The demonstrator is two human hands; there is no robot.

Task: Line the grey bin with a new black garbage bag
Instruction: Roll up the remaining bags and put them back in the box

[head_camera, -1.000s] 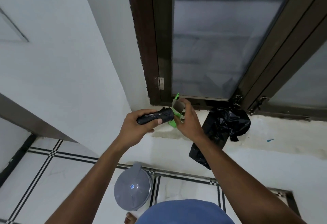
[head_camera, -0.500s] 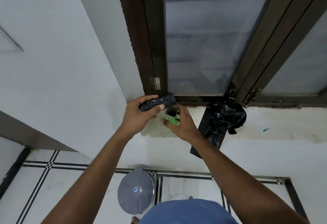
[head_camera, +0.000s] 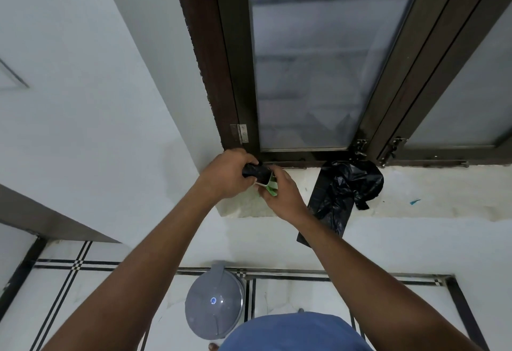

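My left hand (head_camera: pixel 227 174) grips a black roll of garbage bags (head_camera: pixel 256 174), whose right end sits in the mouth of a small green and white box (head_camera: pixel 269 184). My right hand (head_camera: pixel 282 194) holds that box from below, over the white window ledge (head_camera: pixel 432 198). A loose black garbage bag (head_camera: pixel 343 192) lies crumpled on the ledge to the right, with one end hanging over the edge. The grey bin (head_camera: pixel 214 301) stands on the floor below, its lid closed.
A dark-framed window (head_camera: pixel 304 73) with frosted glass rises behind the ledge. White walls stand to the left. The floor has white tiles with black lines (head_camera: pixel 69 281). My blue clothing (head_camera: pixel 293 332) fills the bottom edge beside the bin.
The roll was clear of the box a second ago; my left hand has since pushed its end into the box mouth. Both hands moved closer to the window frame.
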